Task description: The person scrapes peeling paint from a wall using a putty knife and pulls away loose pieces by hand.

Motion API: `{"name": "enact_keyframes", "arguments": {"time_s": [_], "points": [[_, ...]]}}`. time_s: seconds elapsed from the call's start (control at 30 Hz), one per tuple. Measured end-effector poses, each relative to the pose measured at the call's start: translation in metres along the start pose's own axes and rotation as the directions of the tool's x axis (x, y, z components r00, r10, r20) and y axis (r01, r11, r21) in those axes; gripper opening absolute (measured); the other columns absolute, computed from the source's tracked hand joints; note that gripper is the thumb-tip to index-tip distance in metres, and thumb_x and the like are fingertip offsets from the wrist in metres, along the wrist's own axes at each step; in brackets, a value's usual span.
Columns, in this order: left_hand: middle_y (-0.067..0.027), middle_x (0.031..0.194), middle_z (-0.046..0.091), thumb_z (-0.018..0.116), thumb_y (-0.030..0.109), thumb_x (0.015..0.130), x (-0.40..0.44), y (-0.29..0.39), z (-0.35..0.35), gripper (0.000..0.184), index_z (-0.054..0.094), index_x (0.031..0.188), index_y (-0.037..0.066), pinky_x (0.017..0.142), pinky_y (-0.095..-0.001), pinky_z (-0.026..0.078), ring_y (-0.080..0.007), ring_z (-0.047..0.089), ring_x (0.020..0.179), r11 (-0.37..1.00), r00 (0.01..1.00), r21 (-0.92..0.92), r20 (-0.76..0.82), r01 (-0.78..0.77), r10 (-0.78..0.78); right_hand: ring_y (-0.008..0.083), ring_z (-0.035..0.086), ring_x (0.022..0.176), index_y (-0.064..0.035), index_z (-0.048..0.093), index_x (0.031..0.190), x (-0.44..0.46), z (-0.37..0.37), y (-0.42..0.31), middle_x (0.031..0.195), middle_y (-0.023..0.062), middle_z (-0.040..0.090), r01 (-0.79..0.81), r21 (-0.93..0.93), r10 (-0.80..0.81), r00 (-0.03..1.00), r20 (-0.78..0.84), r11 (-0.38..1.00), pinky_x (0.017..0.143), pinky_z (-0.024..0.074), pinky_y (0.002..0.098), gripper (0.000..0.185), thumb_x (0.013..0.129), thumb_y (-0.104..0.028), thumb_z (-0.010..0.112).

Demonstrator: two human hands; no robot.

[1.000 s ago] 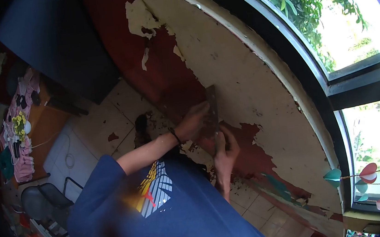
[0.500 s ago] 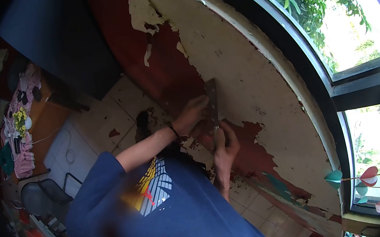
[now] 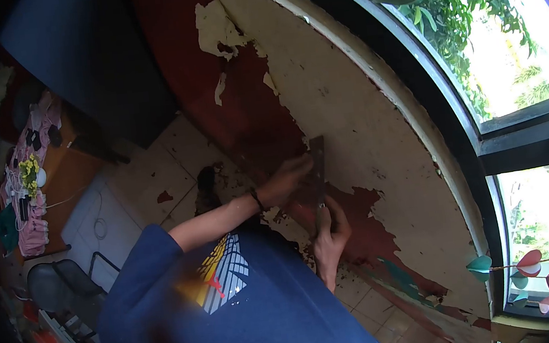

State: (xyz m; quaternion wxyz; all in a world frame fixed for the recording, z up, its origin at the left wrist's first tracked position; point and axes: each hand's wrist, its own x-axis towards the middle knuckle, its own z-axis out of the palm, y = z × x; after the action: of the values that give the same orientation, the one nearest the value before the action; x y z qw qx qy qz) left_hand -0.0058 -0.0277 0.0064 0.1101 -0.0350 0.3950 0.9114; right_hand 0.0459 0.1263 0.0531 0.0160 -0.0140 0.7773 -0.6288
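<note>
A long, flat dark scraper (image 3: 319, 160) lies against the wall, at the border between peeling cream paint (image 3: 355, 109) and the red surface (image 3: 247, 101). Low on the scraper, my right hand (image 3: 330, 234) is closed round its handle end, thumb along it. My left hand (image 3: 287, 180), with a dark band at the wrist, reaches in from the left, its fingers pressed together at the blade's side. Exactly how those fingertips meet the metal is hard to make out. Loose paint flaps (image 3: 216, 30) hang higher up on the wall.
A black-framed window (image 3: 519, 139) runs along the right, with a heart garland (image 3: 530, 263) across it. Paint flakes (image 3: 165, 196) lie on the tiled floor (image 3: 148, 178). At left are a grey chair (image 3: 66, 287), a wooden table (image 3: 73, 169) with a pink cloth, and a dark panel (image 3: 88, 57).
The scraper and both hands have moved slightly down and to the right, after a small upward shift of the blade before that. The view has shifted a little. Both hands keep their places on the tool.
</note>
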Motion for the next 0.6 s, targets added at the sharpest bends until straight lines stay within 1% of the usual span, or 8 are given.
{"name": "enact_keyframes", "arguments": {"time_s": [0.1, 0.2, 0.27, 0.3, 0.37, 0.5, 0.57, 0.6], "points": [[-0.0027, 0.100, 0.058, 0.045, 0.030, 0.097, -0.002, -0.001, 0.008, 0.027, 0.051, 0.112, 0.008, 0.077, -0.0301, 0.050, -0.0141, 0.059, 0.091, 0.996, 0.997, -0.044, -0.012, 0.074, -0.074, 0.0019, 0.043, 0.060, 0.0032, 0.059, 0.112, 0.002, -0.001, -0.005, 0.081, -0.0002, 0.059, 0.030, 0.001, -0.030, 0.998, -0.051, 1.000, 0.050, 0.0327, 0.0179, 0.023, 0.093, -0.008, 0.050], [-0.0026, 0.101, 0.057, 0.046, 0.030, 0.097, 0.001, 0.005, 0.008, 0.028, 0.050, 0.113, 0.008, 0.078, -0.0303, 0.050, -0.0136, 0.059, 0.092, 0.979, 0.992, -0.156, 0.036, 0.128, -0.124, 0.0014, 0.044, 0.061, 0.0034, 0.059, 0.111, 0.009, 0.003, -0.016, 0.082, 0.0009, 0.059, -0.105, 0.013, 0.106, 0.994, -0.039, 0.994, 0.050, 0.0327, 0.0172, 0.023, 0.093, -0.008, 0.050], [-0.0034, 0.080, 0.056, 0.043, 0.031, 0.098, 0.000, 0.003, 0.019, 0.026, 0.048, 0.104, 0.007, 0.051, -0.0261, 0.046, -0.0134, 0.058, 0.064, 0.987, 0.992, -0.159, -0.122, 0.007, -0.027, 0.0017, 0.044, 0.059, 0.0025, 0.058, 0.112, 0.006, 0.001, -0.007, 0.080, 0.0009, 0.059, -0.032, -0.018, 0.032, 0.999, -0.036, 0.999, 0.049, 0.0326, 0.0175, 0.024, 0.093, -0.009, 0.051], [-0.0034, 0.080, 0.056, 0.043, 0.031, 0.098, -0.001, -0.005, 0.017, 0.026, 0.048, 0.104, 0.007, 0.051, -0.0261, 0.046, -0.0134, 0.058, 0.064, 0.988, 0.992, -0.154, -0.119, 0.021, -0.039, 0.0017, 0.044, 0.059, 0.0025, 0.058, 0.112, -0.001, -0.003, 0.001, 0.080, 0.0009, 0.059, -0.042, -0.012, 0.041, 0.998, -0.046, 0.999, 0.049, 0.0326, 0.0175, 0.024, 0.093, -0.009, 0.051], [-0.0039, 0.081, 0.057, 0.043, 0.029, 0.098, 0.004, -0.018, 0.008, 0.025, 0.048, 0.108, 0.007, 0.052, -0.0268, 0.047, -0.0136, 0.058, 0.065, 0.999, 0.997, -0.037, -0.082, 0.003, -0.006, 0.0017, 0.043, 0.055, 0.0016, 0.058, 0.113, -0.009, -0.008, 0.017, 0.078, -0.0003, 0.057, -0.027, 0.000, 0.027, 0.999, -0.034, 1.000, 0.046, 0.0314, 0.0178, 0.024, 0.093, -0.010, 0.051], [-0.0042, 0.083, 0.057, 0.045, 0.027, 0.098, 0.001, -0.004, 0.009, 0.024, 0.049, 0.110, 0.007, 0.054, -0.0270, 0.048, -0.0142, 0.058, 0.067, 0.999, 0.993, -0.027, -0.113, 0.018, -0.021, 0.0017, 0.042, 0.053, 0.0009, 0.057, 0.114, -0.003, 0.001, 0.029, 0.077, -0.0011, 0.056, -0.080, 0.034, 0.082, 0.994, -0.074, 0.996, 0.044, 0.0307, 0.0180, 0.024, 0.094, -0.011, 0.051], [-0.0040, 0.099, 0.058, 0.046, 0.024, 0.097, 0.003, 0.002, -0.002, 0.024, 0.051, 0.113, 0.006, 0.078, -0.0287, 0.050, -0.0127, 0.059, 0.091, 0.994, 0.999, -0.112, -0.053, -0.016, 0.010, 0.0013, 0.042, 0.054, 0.0008, 0.058, 0.113, 0.003, 0.008, 0.010, 0.078, -0.0013, 0.056, -0.061, 0.007, 0.062, 0.998, -0.019, 0.998, 0.045, 0.0309, 0.0173, 0.024, 0.094, -0.012, 0.051], [-0.0040, 0.099, 0.058, 0.046, 0.024, 0.097, 0.003, 0.003, -0.002, 0.024, 0.051, 0.113, 0.006, 0.078, -0.0287, 0.050, -0.0127, 0.059, 0.091, 0.994, 0.998, -0.112, -0.054, -0.017, 0.011, 0.0013, 0.042, 0.054, 0.0008, 0.058, 0.113, 0.003, 0.007, 0.006, 0.078, -0.0013, 0.056, -0.061, 0.007, 0.061, 0.998, -0.017, 0.998, 0.045, 0.0309, 0.0173, 0.024, 0.094, -0.012, 0.051]]}}
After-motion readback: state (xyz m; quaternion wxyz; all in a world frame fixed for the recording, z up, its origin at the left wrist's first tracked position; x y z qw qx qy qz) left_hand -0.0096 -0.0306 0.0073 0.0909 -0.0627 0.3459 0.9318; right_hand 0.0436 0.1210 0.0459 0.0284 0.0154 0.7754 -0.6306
